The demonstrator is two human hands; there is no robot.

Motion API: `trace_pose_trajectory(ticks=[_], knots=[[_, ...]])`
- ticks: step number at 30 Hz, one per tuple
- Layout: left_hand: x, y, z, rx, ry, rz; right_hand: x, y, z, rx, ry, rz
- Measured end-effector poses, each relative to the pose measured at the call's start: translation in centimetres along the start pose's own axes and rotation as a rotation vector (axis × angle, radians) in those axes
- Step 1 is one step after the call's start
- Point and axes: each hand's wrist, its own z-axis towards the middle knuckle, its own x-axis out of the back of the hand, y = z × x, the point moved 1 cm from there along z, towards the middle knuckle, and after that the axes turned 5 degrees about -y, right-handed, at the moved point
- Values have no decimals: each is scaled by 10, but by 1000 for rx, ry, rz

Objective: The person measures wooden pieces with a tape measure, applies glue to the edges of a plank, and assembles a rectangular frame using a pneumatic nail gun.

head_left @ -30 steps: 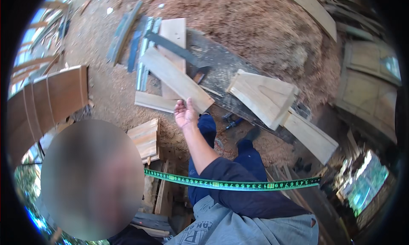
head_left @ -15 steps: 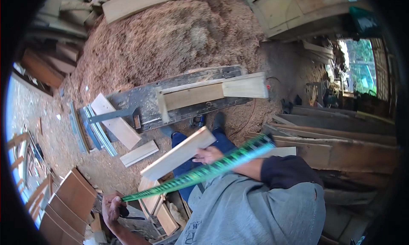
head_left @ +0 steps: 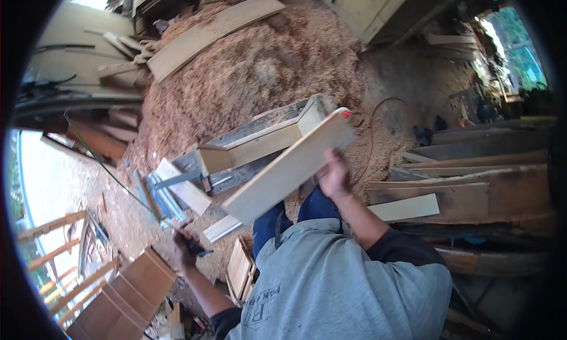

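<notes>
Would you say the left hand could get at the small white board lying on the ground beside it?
Probably not straight away: the left hand is already closed on a dark tool, though the white board lies close with nothing between.

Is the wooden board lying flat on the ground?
No, the right hand holds the wooden board up in the air, tilted above the sawdust pile.

A broad mound of tan sawdust (head_left: 248, 74) fills the twelve o'clock area, a long pale curved plank (head_left: 212, 34) lying across its top. At three o'clock, weathered grey-brown boards (head_left: 472, 168) are stacked — one short pale offcut (head_left: 406, 208) beside them. Reddish-brown panelled wooden pieces (head_left: 127, 295) sit at seven o'clock.
</notes>
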Motion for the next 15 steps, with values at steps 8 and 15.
trace_pose_trajectory(ticks=[8, 15], knots=[[-80, -137, 87, 121, 228, -810, 52, -162, 109, 393, 509, -562], [-112, -167, 147, 89, 215, -1288, 17, -270, 147, 109, -327, -1024]])
